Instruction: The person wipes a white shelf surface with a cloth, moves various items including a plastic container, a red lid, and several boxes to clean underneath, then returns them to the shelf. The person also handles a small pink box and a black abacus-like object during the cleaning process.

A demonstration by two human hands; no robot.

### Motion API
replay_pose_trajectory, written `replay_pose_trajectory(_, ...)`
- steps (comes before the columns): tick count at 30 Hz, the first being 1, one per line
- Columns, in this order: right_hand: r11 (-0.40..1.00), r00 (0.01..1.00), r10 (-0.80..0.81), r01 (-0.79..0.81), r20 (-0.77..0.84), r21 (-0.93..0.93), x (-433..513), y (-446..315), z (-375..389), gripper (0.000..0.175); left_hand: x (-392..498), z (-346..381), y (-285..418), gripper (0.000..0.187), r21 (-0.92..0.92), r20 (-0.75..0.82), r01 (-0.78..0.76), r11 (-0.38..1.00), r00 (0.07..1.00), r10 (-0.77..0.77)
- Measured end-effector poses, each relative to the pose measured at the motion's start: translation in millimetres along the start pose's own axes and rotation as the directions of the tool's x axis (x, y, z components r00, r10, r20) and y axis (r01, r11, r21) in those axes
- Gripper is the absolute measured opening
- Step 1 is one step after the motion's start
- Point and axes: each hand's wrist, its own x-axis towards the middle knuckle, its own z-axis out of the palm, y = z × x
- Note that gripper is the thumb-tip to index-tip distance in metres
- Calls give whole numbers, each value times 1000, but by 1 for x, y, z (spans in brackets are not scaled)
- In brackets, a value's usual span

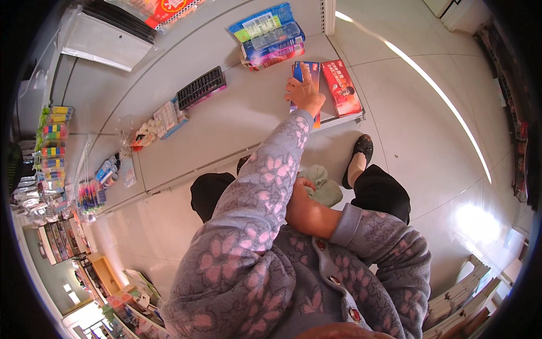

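My left hand is stretched out over a blue cardboard box lying flat on the shelf. Its forefinger points along the box, and the other fingers are bent and spread near the box's left side. The box's orange end shows at the shelf's front edge. Just right of it lies a red printed box, with a narrow gap between the two. Close to my body, my right hand is closed on a pale green cloth; my left sleeve hides part of that hand.
Stacked boxes and blue packs stand at the back of the grey shelf. A black abacus and small packaged goods lie farther left. Bagged stationery hangs at far left. My shoe is on the tiled floor beside the shelf corner.
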Motion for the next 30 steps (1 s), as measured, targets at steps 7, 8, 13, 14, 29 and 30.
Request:
replay_pose_trajectory(7,999,998,-47,47,-31,11,3,-6,22,67,5,1,3,125,-14,37,69,998,997,-68)
replay_pose_trajectory(8,998,998,-55,56,-37,13,3,-7,27,67,4,1,2,123,-2,-8,63,998,998,-63)
replay_pose_trajectory(13,994,992,-90,95,-88,56,6,-10,38,67,2,-4,-15,123,-33,-52,-3,999,999,1)
replay_pose_trajectory(14,992,993,-77,85,-89,90,7,-13,37,64,1,-5,-19,125,-60,-30,-15,998,999,13)
replay_pose_trajectory(29,990,997,-50,57,56,-132,3,-26,1,29,7,-102,-253,135,71,73,-94,993,993,88)
replay_pose_trajectory(30,990,998,-39,45,50,-136,4,-26,2,28,3,-108,-283,136,52,91,-26,998,996,21)
